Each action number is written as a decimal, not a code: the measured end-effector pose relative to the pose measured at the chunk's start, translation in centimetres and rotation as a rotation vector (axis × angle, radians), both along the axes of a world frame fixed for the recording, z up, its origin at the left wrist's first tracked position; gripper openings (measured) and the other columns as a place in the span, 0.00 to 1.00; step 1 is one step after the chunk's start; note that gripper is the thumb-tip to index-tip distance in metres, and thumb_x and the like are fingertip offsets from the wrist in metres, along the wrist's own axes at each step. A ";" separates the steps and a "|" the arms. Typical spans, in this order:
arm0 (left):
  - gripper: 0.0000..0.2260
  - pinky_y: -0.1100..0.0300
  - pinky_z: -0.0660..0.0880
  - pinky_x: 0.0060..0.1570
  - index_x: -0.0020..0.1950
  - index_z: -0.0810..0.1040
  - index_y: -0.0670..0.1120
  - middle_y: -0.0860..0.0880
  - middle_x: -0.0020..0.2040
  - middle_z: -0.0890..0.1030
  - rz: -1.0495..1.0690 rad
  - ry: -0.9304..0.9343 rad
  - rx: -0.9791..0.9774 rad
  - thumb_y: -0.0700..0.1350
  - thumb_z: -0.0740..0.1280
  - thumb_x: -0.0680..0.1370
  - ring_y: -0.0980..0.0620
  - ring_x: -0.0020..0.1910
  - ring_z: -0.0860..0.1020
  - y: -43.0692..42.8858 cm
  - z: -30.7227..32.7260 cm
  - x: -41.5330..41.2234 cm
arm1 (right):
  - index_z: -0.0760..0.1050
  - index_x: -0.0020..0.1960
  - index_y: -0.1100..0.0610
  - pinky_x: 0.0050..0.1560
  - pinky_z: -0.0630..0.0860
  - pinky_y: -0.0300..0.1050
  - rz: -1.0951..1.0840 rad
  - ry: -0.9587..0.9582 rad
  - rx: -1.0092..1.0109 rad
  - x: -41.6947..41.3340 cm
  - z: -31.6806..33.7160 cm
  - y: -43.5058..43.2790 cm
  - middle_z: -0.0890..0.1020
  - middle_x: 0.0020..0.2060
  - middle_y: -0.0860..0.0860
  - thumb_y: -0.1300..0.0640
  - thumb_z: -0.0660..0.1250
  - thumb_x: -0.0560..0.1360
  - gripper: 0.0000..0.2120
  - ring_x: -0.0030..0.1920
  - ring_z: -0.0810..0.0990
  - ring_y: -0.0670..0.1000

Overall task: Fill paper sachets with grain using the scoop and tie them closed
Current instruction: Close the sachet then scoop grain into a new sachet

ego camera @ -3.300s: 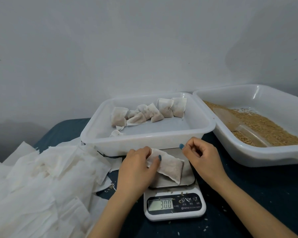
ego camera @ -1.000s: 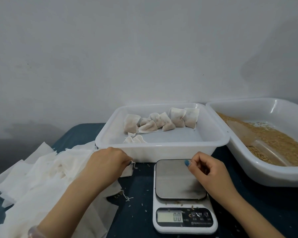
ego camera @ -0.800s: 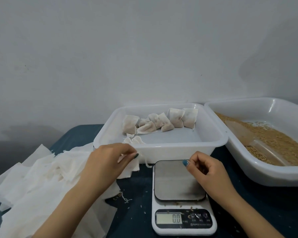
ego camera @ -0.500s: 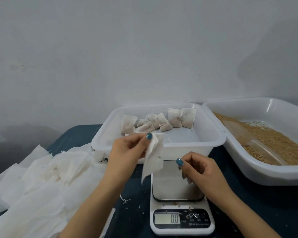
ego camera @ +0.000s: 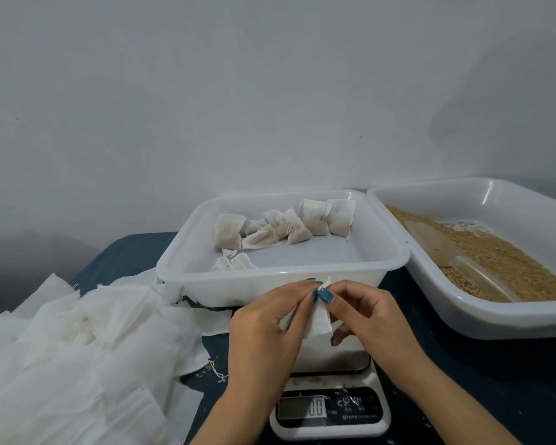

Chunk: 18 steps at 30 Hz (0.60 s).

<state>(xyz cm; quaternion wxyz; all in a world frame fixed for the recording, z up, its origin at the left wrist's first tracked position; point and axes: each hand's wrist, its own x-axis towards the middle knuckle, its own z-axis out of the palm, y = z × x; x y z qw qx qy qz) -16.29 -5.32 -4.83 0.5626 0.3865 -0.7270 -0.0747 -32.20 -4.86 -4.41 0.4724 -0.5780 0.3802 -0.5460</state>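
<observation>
While empty: the sachet (ego camera: 316, 319) is pinched at its top edge between both hands, just above the scale (ego camera: 329, 409).
Left hand (ego camera: 270, 319): its grip is clamped on the sachet's upper edge, thumb and forefinger together on the paper.
Right hand (ego camera: 360, 308): its grip is closed on the same edge, thumb beside the left thumb; probably rubbing the two layers apart to open the mouth.
Why held there: over the scale's plate, so the opened sachet can likely be set down and filled to weight; the display reads zero.
Grain (ego camera: 498, 258): in the right tub (ego camera: 482, 319), within the right hand's reach.
Scoop (ego camera: 456, 261): lying untouched in the grain, handle toward the person.
Filled sachets (ego camera: 283, 228): tied and bunched along the far side of the middle tub (ego camera: 270, 284), just behind the scale, which keeps finished work apart from blanks.
Blank sachets (ego camera: 77, 342): loose heap on the surface (ego camera: 495, 396) at the left, beside the left hand that would draw from it.
Stage: judged as the start of a new sachet; opening comes first, scooping and tying are not yet done.
Risk: thin paper may tear if the layers are pulled hard.
</observation>
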 end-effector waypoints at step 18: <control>0.09 0.60 0.80 0.44 0.50 0.86 0.49 0.61 0.46 0.85 0.074 0.074 0.059 0.50 0.68 0.78 0.65 0.46 0.82 -0.2 0.0 0.6 | 0.74 0.30 0.50 0.30 0.72 0.36 -0.180 0.333 -0.021 -0.4 -0.7 0.1 0.77 0.25 0.49 0.61 0.68 0.74 0.16 0.25 0.75 0.42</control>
